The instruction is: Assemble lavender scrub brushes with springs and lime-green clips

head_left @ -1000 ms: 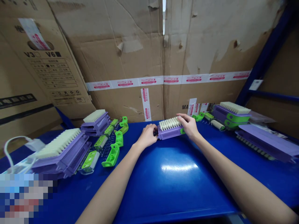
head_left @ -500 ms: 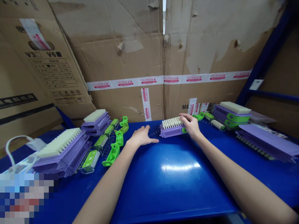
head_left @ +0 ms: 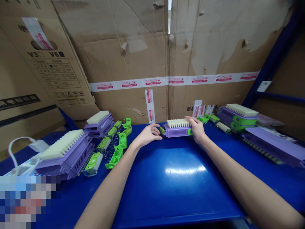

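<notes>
Head view: purple brush unit (head_left: 178, 132) lies between the two hands, bristles up.
Right hand (head_left: 198, 129) closes round the brush's near end, index finger along the bristle top, forearm slanting in from lower right. Left hand (head_left: 149, 135) half open, fingers loosely bent, thumb apart below; small yellow-green piece (head_left: 162, 130) sits at its fingertips, beside the brush's other end; cannot tell whether it is gripped. Green brackets (head_left: 116, 157) lie left of the left hand.
</notes>
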